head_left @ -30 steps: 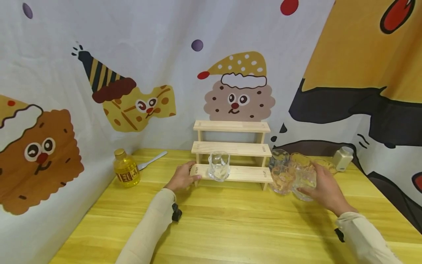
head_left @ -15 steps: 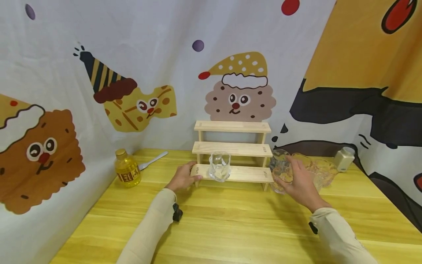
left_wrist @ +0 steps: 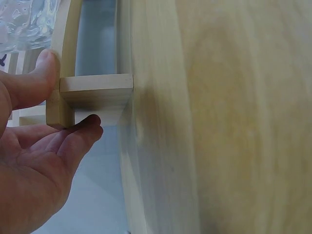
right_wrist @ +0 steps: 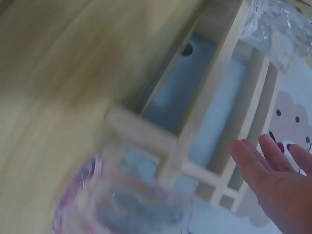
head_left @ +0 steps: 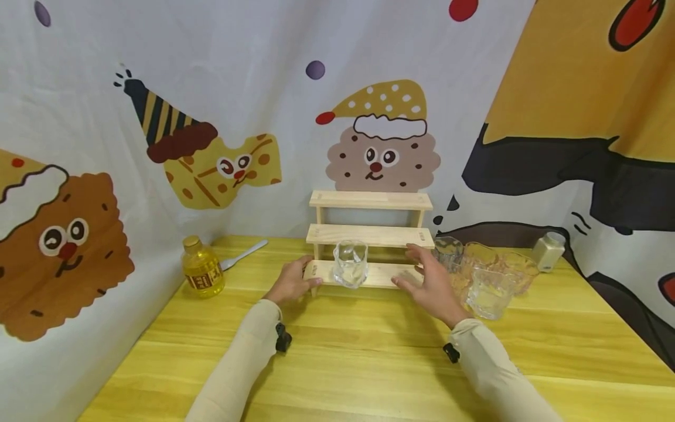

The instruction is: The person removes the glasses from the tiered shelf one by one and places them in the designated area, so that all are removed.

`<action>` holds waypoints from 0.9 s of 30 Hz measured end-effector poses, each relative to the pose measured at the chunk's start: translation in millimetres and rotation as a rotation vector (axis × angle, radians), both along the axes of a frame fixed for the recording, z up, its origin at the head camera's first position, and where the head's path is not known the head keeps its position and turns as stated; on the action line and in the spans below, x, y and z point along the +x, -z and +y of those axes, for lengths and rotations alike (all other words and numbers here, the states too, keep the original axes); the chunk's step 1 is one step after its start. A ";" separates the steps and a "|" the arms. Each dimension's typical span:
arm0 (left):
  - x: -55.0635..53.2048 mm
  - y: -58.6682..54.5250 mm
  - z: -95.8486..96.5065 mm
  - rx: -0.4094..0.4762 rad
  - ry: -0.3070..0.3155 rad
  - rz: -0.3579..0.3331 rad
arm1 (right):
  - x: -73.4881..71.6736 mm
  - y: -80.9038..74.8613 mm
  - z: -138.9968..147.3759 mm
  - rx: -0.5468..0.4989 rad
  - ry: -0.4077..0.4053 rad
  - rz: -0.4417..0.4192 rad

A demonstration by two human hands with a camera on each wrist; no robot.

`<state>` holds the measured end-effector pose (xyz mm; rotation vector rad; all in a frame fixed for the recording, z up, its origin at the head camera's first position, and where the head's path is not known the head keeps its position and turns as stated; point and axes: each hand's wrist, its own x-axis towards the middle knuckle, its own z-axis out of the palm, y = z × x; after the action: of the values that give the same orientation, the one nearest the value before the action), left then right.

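Note:
A three-step wooden rack stands against the back cloth. On its lowest step, left of the middle, is a clear wavy glass cup. My left hand grips the left end of that step. In the left wrist view its thumb presses on the board's upper side and the fingers lie on the end and underside. My right hand holds nothing. Its fingers are spread above the right end of the lowest step, and whether they touch the wood I cannot tell.
Several clear and tinted glass cups cluster right of the rack. Behind them is a small white-capped jar. On the left stand a bottle of yellow oil and a grey-handled utensil on the wooden table.
My right hand has left the glass cups and moved left to the rack's right end. The left hand and the cup on the step have stayed put.

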<state>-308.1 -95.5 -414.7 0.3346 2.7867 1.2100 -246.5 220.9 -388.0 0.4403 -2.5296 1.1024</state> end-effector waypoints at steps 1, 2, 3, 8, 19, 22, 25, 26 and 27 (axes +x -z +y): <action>0.0 0.1 0.0 0.000 -0.002 -0.001 | -1.3 0.6 -4.3 -0.023 -0.010 -0.022; 0.0 0.3 0.0 -0.001 -0.004 0.000 | -2.7 1.6 -8.3 -0.039 -0.015 -0.042; -0.1 0.3 0.2 0.002 -0.008 -0.006 | -4.1 2.5 -12.1 -0.056 -0.020 -0.062; 0.4 -0.1 1.5 0.010 -0.012 -0.016 | -12.1 7.7 -28.6 -0.118 -0.037 -0.117; -2.3 0.5 0.5 0.000 -0.013 -0.004 | -28.7 9.2 -66.3 -0.187 -0.093 -0.207; -2.3 0.4 0.5 0.002 -0.015 -0.003 | -32.9 8.9 -74.2 -0.191 -0.091 -0.216; -2.2 0.5 1.1 0.008 -0.018 -0.002 | -36.1 8.9 -80.1 -0.193 -0.078 -0.228; -2.1 0.7 1.3 0.010 -0.019 -0.001 | -36.8 8.7 -81.8 -0.192 -0.076 -0.226; -2.1 0.9 1.6 0.011 -0.019 0.000 | -37.8 8.7 -83.5 -0.194 -0.072 -0.228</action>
<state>-310.3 -93.9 -415.5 0.3093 2.7905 1.2304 -284.2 137.4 -396.8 0.3747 -2.5794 1.4857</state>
